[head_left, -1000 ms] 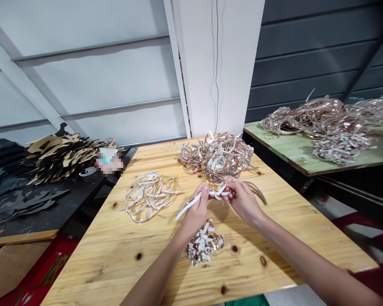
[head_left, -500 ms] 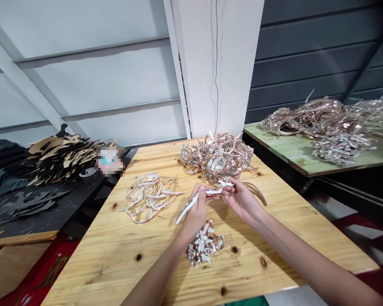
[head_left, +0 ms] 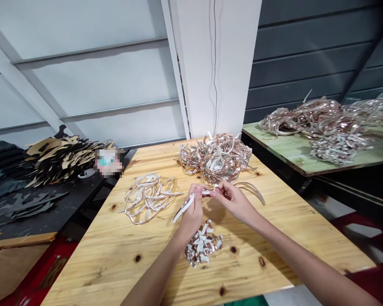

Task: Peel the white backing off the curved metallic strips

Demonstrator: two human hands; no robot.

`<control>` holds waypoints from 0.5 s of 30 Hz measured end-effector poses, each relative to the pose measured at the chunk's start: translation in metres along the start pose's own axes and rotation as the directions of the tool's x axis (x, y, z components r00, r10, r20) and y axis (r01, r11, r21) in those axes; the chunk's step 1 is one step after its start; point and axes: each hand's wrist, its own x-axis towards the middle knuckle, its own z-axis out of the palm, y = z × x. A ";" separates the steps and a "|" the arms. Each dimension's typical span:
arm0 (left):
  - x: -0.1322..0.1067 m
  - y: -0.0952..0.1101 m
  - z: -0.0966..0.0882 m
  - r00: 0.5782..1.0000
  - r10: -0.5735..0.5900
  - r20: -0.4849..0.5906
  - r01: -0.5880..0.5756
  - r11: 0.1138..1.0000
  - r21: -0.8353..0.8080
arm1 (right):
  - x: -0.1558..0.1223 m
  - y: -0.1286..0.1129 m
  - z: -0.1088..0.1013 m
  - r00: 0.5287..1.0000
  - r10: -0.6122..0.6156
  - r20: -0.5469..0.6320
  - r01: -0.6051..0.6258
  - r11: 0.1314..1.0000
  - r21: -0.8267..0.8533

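Observation:
My left hand (head_left: pixel 194 207) is closed around a narrow white strip (head_left: pixel 185 207) with a shiny edge, one end of it sticking out toward the lower left. Close beside it, my right hand (head_left: pixel 232 199) pinches the strip's other end between thumb and fingers. Below my hands lies a small heap of short white and rose-gold cut pieces (head_left: pixel 203 244). On the left is a loose tangle of long thin strips (head_left: pixel 150 197). A bigger heap of shiny rose-gold strips (head_left: pixel 218 157) rests behind my hands.
All this is on a pale wooden table (head_left: pixel 108 259). A green-topped table (head_left: pixel 287 148) at the right bears more shiny strips (head_left: pixel 332 123). At the left, a dark table (head_left: pixel 79 191) carries beige and black cut pieces (head_left: pixel 60 159). A white pillar (head_left: pixel 217 63) stands behind.
My right hand has moved left, closer to my left hand, along the strip. The strip's loose ends near my right fingers are now mostly covered.

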 end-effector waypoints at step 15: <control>0.002 0.000 0.005 0.985 -0.052 0.164 0.044 0.998 0.054 | -0.008 -0.014 0.003 0.972 -0.200 0.121 0.223 0.948 -0.228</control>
